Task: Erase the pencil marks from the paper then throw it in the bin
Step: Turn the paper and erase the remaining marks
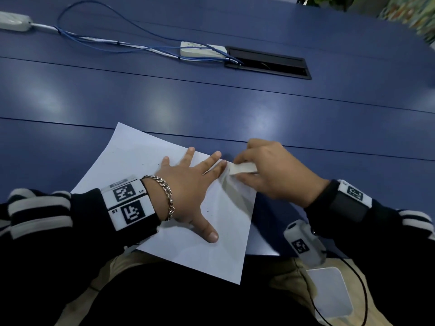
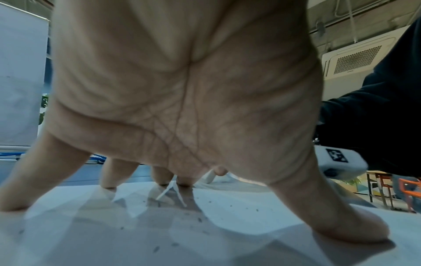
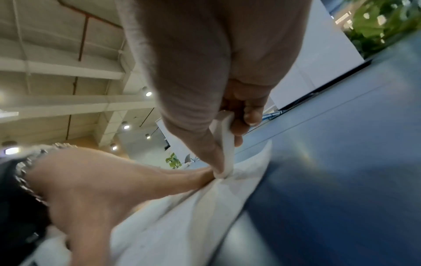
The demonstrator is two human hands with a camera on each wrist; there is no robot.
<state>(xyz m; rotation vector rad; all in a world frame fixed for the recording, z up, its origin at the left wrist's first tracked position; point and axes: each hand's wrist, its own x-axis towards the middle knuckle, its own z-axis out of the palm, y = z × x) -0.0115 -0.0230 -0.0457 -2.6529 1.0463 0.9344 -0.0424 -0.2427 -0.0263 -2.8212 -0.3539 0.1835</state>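
A white sheet of paper (image 1: 131, 161) lies on the blue table (image 1: 211, 102), its near corner hanging over the table's edge. My left hand (image 1: 188, 184) presses it flat with straight, spread fingers. My right hand (image 1: 270, 170) pinches a white eraser (image 1: 243, 168) between thumb and fingers, its tip on the paper's right corner beside my left index finger. That corner is crumpled and lifted. The right wrist view shows the eraser (image 3: 225, 144) pushed into the wrinkled paper (image 3: 182, 216). Dark eraser crumbs (image 2: 200, 218) dot the paper (image 2: 227, 225) under my left palm (image 2: 182, 90).
A white power strip (image 1: 202, 50) with blue and white cables (image 1: 106, 41) lies at the back of the table, next to a black cable slot (image 1: 268, 63). A second power strip (image 1: 14, 21) sits at the far left. No bin is in view.
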